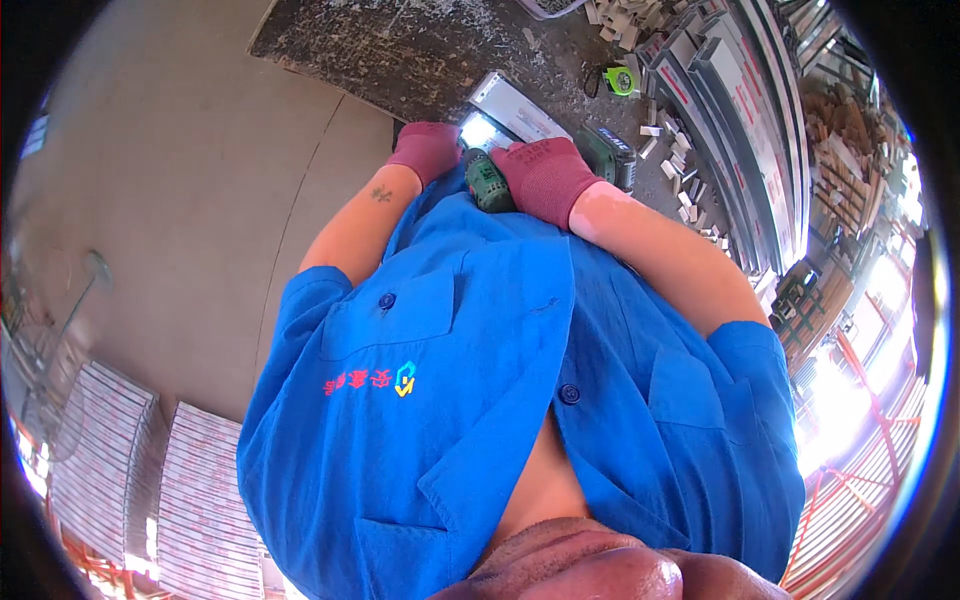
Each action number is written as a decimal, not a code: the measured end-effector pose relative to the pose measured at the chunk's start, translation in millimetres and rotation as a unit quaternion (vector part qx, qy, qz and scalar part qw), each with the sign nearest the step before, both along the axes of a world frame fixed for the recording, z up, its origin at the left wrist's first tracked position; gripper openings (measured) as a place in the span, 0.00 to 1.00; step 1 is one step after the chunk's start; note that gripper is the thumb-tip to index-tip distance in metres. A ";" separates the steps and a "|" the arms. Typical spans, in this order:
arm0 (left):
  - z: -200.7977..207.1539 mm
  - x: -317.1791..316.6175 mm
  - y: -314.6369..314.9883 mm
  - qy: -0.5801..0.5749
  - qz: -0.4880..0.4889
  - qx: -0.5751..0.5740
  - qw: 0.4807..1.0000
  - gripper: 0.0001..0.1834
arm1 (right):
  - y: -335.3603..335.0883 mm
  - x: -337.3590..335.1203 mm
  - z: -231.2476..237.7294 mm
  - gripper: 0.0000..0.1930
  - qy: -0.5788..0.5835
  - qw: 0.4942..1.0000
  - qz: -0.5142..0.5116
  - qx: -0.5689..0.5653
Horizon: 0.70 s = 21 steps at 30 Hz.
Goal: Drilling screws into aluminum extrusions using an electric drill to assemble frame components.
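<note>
Both my hands wear maroon gloves. My right hand (546,180) is wrapped round a green cordless drill (487,184), whose rear end faces my shirt front. The drill's battery pack (610,155) shows on the right side of that hand. My left hand (427,152) is closed at the near left end of a pale metal profile (518,108), with its fingertips partly out of sight. Bright light glares off the metal between my hands. The tip of the drill is hidden, so I cannot tell whether it touches the profile.
A dark, worn worktable (360,55) is strewn with shavings. On it are a green tape measure (620,80), small cut blocks (683,170) and a stack of long metal profiles (735,120) at the right. Bundled profiles (205,490) stand at the lower left over a grey floor (200,200).
</note>
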<state>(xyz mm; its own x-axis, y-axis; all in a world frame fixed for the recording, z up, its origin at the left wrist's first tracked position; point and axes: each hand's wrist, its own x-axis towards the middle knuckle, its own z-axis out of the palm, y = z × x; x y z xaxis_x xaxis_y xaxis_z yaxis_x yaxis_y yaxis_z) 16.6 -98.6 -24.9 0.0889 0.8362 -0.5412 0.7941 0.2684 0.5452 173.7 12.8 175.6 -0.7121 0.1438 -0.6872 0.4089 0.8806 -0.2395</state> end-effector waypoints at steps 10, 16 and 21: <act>8.9 -1.6 4.5 0.010 -0.022 -0.024 0.999 0.19 | 2.9 -3.5 -4.7 0.14 0.008 1.000 0.017 0.004; 6.5 0.2 5.0 0.017 -0.019 -0.022 0.999 0.19 | 4.0 -1.4 -8.0 0.14 0.002 1.000 0.009 -0.001; 7.6 1.1 5.3 0.026 -0.022 -0.024 0.999 0.19 | 6.3 -9.5 -1.5 0.18 -0.050 0.998 0.031 0.003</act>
<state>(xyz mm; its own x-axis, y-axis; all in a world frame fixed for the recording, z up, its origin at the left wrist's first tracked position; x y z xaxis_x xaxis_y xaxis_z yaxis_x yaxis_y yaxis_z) 17.6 -93.3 -17.3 0.0962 0.8054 -0.5848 0.8328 0.2567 0.4905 164.2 19.1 174.0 -0.6474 0.1049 -0.7549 0.3746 0.9064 -0.1952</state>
